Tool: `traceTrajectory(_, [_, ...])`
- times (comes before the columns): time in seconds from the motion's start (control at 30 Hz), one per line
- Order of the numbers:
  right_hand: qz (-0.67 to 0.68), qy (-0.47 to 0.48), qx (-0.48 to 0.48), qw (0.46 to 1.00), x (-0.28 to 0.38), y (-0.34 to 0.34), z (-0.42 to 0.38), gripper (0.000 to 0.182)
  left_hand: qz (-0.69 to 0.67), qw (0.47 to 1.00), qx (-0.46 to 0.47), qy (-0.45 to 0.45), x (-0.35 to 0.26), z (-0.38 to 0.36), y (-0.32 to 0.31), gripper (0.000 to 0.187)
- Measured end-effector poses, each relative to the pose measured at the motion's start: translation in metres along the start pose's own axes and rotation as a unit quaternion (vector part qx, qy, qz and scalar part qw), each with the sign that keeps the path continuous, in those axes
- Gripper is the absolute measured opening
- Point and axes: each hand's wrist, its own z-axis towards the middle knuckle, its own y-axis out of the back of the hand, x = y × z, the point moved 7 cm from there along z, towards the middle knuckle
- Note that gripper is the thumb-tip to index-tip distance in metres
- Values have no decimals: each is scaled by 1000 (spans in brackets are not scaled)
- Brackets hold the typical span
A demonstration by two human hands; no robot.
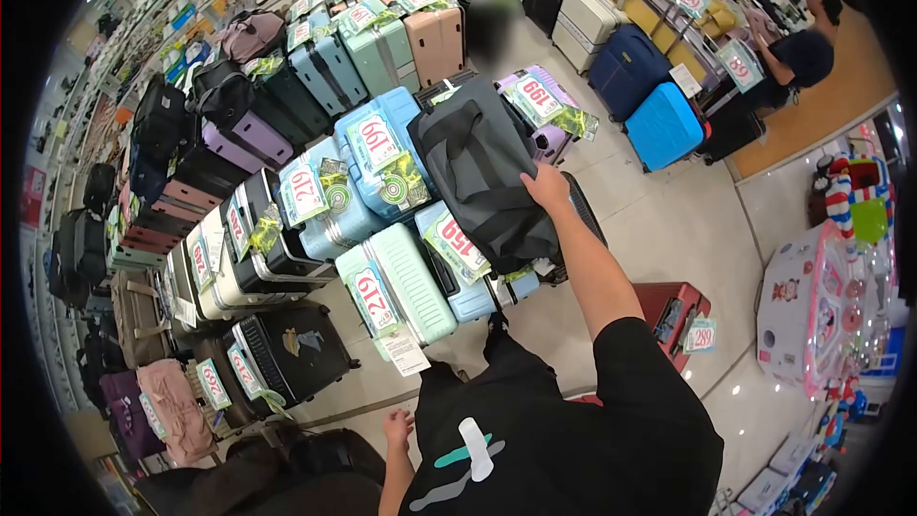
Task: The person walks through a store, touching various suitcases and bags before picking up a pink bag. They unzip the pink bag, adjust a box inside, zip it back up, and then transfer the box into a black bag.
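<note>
My right hand (546,187) grips the right edge of a dark grey duffel bag (473,167), its fingers partly hidden against the fabric. The bag lies tilted across the tops of upright suitcases, its straps loose. My left hand (398,428) hangs low by my body with fingers loosely apart, holding nothing. In front of me stands a mint green suitcase (420,277) with a price card (368,291). Beside it, a light blue suitcase (478,298) is partly under the bag. Another light blue suitcase (377,124) stands just left of the bag.
Rows of suitcases fill the left, including a black one (296,354). A bright blue suitcase (659,124) stands at the right on the tiled floor (611,191). A red suitcase (673,311) is by my right arm. Another person (802,53) stands far right, near a toy display (812,311).
</note>
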Motion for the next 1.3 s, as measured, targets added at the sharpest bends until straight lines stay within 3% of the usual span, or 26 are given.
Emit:
traceTrajectory(0.03, [-40, -2, -14, 999, 0, -2, 4, 42, 26, 1000, 1, -17, 12, -3, -10, 26])
traceTrajectory(0.07, [-40, 8, -13, 999, 0, -6, 7, 42, 52, 998, 2, -34, 20, -4, -18, 24])
traceTrajectory(0.13, [7, 100, -109, 989, 16, 7, 1, 29, 26, 999, -20, -41, 30, -8, -27, 21])
traceTrajectory(0.27, [37, 155, -163, 974, 45, 38, -13, 22, 135, 971, -65, -187, 23, 7, -39, 19])
traceTrajectory(0.4, [86, 239, -191, 948, 64, 64, -32, 21, 205, 927, -101, -298, -29, -5, -83, 24])
traceTrajectory(0.47, [101, 250, -205, 941, 74, 86, -48, 20, 182, 932, -80, -304, -70, -23, -117, 26])
traceTrajectory(0.6, [96, 247, -201, 943, 75, 110, -75, 19, 201, 914, -49, -350, -119, -14, -192, 42])
traceTrajectory(0.67, [81, 223, -190, 953, 70, 113, -86, 17, 247, 901, -90, -346, -160, -24, -222, 60])
traceTrajectory(0.7, [73, 229, -186, 953, 67, 113, -92, 17, 241, 905, -86, -341, -167, -14, -239, 60])
traceTrajectory(0.77, [63, 219, -188, 956, 61, 108, -99, 16, 252, 854, -167, -423, -190, 1, -264, 79])
traceTrajectory(0.8, [55, 223, -184, 956, 60, 106, -107, 16, 246, 859, -164, -418, -194, 8, -274, 79])
traceTrajectory(0.9, [71, 212, -200, 954, 60, 101, -124, 14, 296, 845, -175, -408, -209, 30, -304, 103])
traceTrajectory(1.0, [46, 183, -193, 963, 53, 88, -139, 13, 329, 853, -181, -362, -203, 50, -320, 109])
traceTrajectory(1.13, [84, 158, -183, 967, 44, 71, -149, 12, 374, 852, -177, -320, -186, 69, -329, 109])
traceTrajectory(1.2, [96, 142, -167, 971, 34, 64, -157, 12, 374, 824, -221, -364, -182, 69, -325, 106])
traceTrajectory(1.3, [94, 136, -141, 976, 27, 53, -162, 12, 398, 827, -215, -334, -176, 70, -317, 104])
